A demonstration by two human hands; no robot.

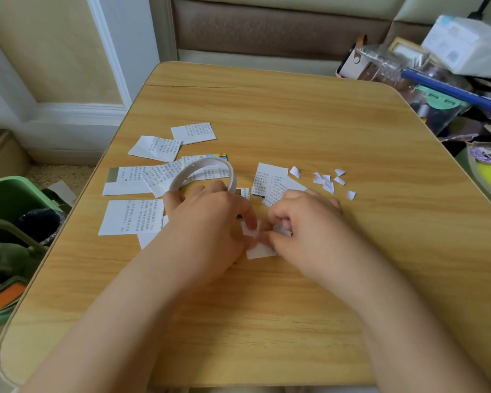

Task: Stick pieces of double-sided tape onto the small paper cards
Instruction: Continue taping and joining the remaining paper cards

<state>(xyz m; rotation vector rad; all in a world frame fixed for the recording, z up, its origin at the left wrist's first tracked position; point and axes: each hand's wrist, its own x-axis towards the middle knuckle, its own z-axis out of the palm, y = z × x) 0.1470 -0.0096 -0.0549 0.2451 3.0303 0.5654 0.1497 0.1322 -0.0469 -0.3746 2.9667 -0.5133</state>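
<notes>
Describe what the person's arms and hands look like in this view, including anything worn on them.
Both forearms are bare as far as the frame shows: no sleeves reach into view. The left hand and the right hand wear no gloves, and no watch, bracelet or ring can be seen. The fingernails look short and unpainted, though blur makes that uncertain.

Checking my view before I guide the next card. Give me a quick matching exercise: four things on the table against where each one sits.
Things:
1. tape roll
2. small white scraps
3. blank white card
4. green bin

Places:
A. on the floor, left of the table
B. scattered beyond the right hand
C. looped around the left hand
D. between both hands' fingertips

Pairs: 1-C, 2-B, 3-D, 4-A
</notes>
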